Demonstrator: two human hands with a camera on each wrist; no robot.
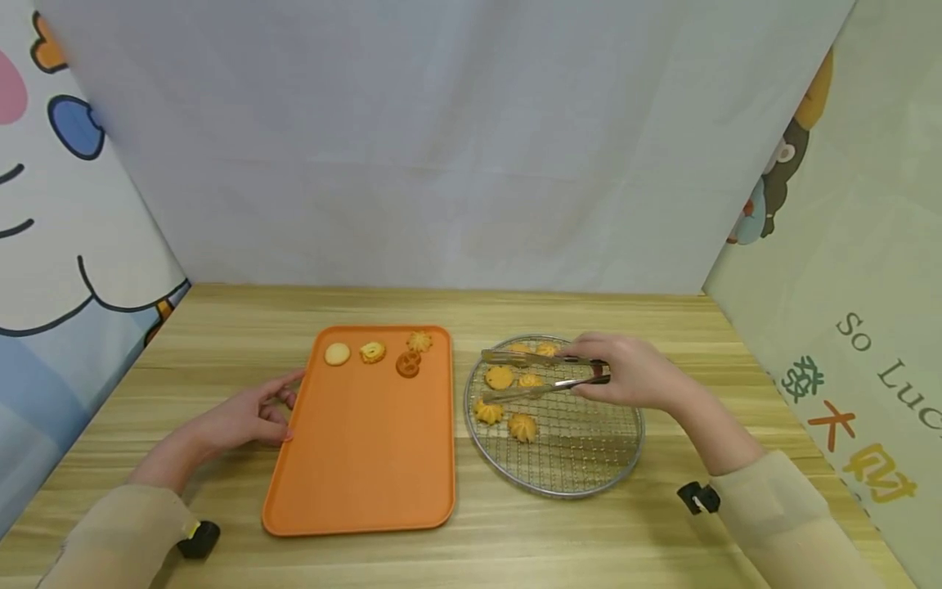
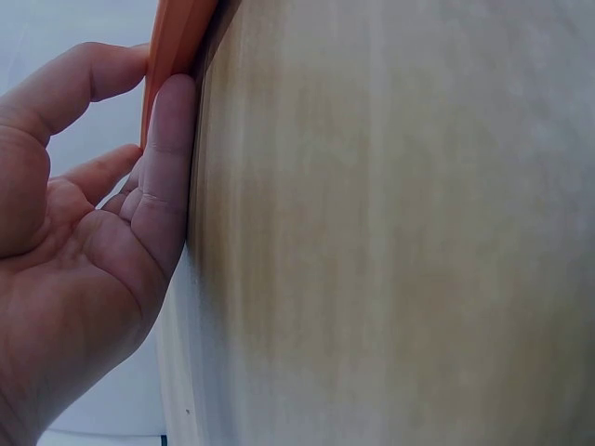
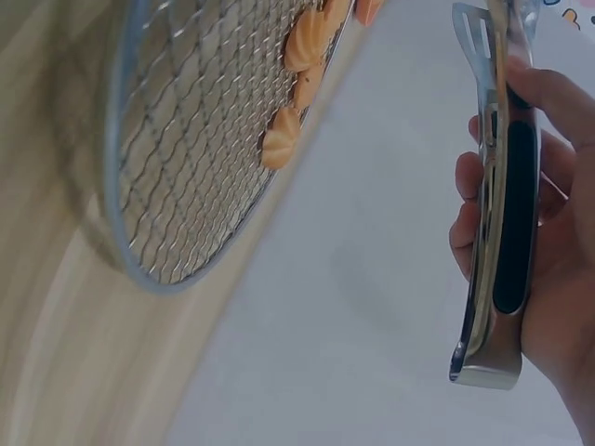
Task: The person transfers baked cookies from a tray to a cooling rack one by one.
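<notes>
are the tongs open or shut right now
Open. In the head view, the tongs in the right hand have their two tips spread apart over the round wire rack.

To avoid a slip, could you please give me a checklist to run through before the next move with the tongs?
1. Tongs secure in the right hand: ok, it grips their handles.
2. Tongs' tips apart: ok, clearly spread over the wire rack.
3. Tips touching a rack cookie: cannot tell; contact isn't clear.
4. Orange tray steadied: ok, the left hand touches its left edge; how firmly, cannot tell.
5. Room on the tray: ok, its cookies lie near the far end.
</notes>
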